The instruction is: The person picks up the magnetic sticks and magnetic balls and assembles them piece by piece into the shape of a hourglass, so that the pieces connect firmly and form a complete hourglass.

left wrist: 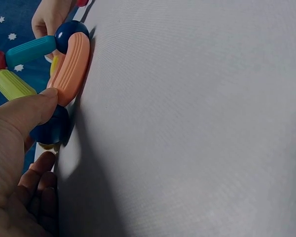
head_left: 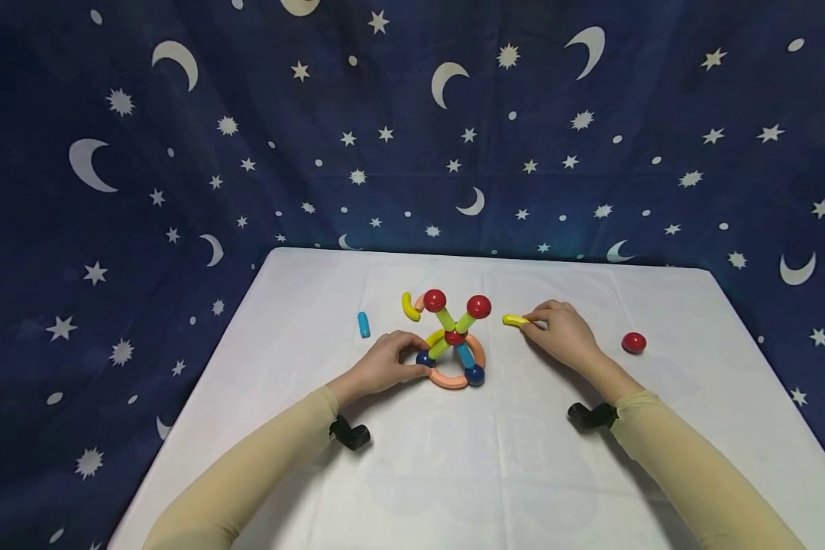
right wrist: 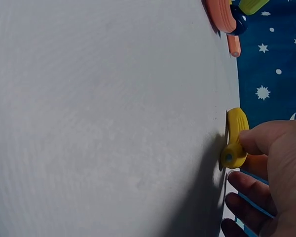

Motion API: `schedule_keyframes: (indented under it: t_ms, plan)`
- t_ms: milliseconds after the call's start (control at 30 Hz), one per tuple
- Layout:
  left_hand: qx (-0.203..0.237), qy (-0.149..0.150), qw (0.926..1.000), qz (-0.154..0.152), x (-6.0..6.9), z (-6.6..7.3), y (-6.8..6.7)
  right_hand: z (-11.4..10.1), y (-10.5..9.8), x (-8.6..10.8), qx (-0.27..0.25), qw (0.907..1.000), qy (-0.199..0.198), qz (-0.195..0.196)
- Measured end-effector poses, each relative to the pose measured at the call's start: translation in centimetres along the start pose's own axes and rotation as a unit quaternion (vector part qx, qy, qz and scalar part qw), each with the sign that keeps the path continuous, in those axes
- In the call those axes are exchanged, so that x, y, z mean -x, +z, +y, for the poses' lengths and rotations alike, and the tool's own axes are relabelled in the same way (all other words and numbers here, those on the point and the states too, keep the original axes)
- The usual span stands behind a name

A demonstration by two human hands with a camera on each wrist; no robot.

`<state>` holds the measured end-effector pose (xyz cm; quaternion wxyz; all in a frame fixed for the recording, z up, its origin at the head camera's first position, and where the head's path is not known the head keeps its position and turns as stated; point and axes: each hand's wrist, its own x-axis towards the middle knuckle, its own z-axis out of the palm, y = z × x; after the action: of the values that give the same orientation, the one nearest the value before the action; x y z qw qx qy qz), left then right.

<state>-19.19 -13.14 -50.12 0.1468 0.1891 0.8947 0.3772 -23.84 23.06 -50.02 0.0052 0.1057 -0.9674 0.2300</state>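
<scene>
A magnetic stick-and-ball toy structure (head_left: 451,380) stands mid-table: a ring of orange and yellow curved sticks with blue balls. From it lime and blue sticks lean up to a red ball (head_left: 456,336), and two more lime sticks end in red balls (head_left: 478,306). My left hand (head_left: 388,363) holds the blue ball (left wrist: 52,127) at the ring's left between thumb and fingers. To the right of the structure, my right hand (head_left: 561,333) pinches a yellow curved stick (right wrist: 237,126) lying at the table surface; its far end is partly covered by the fingers in the head view.
Left of the structure lies a short blue stick (head_left: 363,325). Behind it are a yellow curved stick (head_left: 409,307) and an orange stick (head_left: 420,302), partly hidden by a red ball. A loose red ball (head_left: 634,343) sits on the white tablecloth (head_left: 412,466) at right.
</scene>
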Motion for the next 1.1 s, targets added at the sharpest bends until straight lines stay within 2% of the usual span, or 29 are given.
schedule_keyframes:
  t_ms: [233, 533, 833, 1100]
  plan:
    - [0.000, -0.001, 1.0000, 0.007, 0.44, -0.16, 0.07, -0.30, 0.31, 0.02, -0.028, 0.9994, 0.016, -0.012]
    - [0.000, 0.007, 0.9999, 0.011, 0.37, -0.14, -0.01, -0.36, 0.22, 0.44, -0.033, 0.9995, 0.001, -0.004]
    - [-0.002, 0.013, 0.9999, 0.009, 0.11, 0.03, -0.20, -0.28, 0.26, 0.66, -0.007, 0.9998, 0.002, 0.019]
    - [0.002, 0.004, 1.0000, 0.003, -0.03, -0.10, -0.07, -0.45, 0.57, 0.74, 0.015, 0.9990, -0.021, 0.037]
